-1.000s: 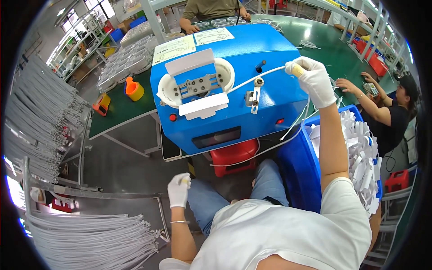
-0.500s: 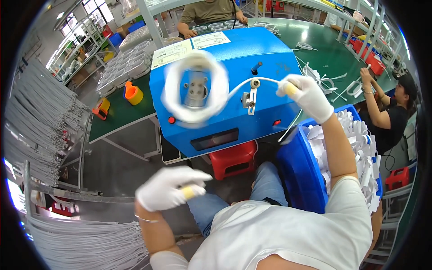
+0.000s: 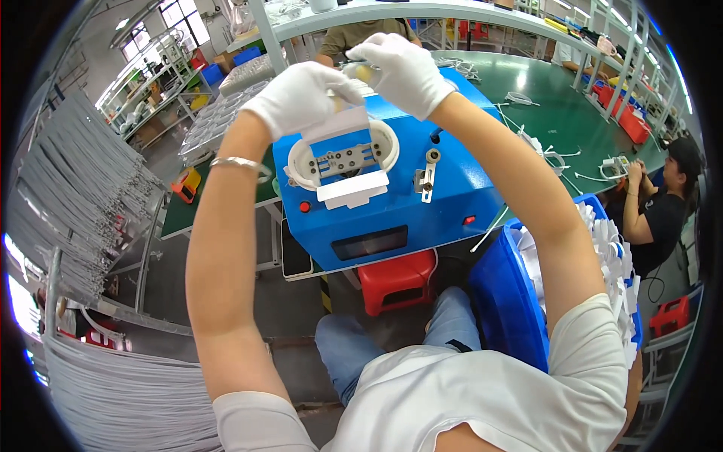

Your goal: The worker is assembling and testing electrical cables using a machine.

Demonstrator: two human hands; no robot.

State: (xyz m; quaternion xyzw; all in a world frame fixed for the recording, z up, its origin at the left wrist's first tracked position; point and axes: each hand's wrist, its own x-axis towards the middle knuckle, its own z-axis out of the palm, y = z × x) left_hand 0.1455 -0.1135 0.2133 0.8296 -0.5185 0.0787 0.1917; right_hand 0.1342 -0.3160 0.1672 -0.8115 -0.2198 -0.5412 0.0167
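On the front of the blue machine (image 3: 444, 203), a white cable coil (image 3: 385, 143) sits round a metal winding fixture (image 3: 346, 160). A white paper strip (image 3: 352, 188) passes behind the fixture, one flap hanging below it and the other standing above. My left hand (image 3: 297, 102), white-gloved, is at the top of the upper flap with fingers bent; what they pinch, if anything, is hidden. My right hand (image 3: 403, 71), also gloved, is raised just above and to the right. Its fingers curl toward a yellow-covered thumb, and I cannot make out what lies between them.
A blue bin (image 3: 512, 301) of white paper pieces stands at my right. A red stool (image 3: 398, 282) is under the machine. Grey cables (image 3: 68, 196) hang at the left. An orange tape dispenser (image 3: 186, 184) lies on the green table (image 3: 520, 68). A co-worker (image 3: 655, 211) handles cable at right.
The coil was spinning in a blur and now stands still, showing fixture and paper. My left hand rose from below the machine; my right hand left the cable end and moved left and up.
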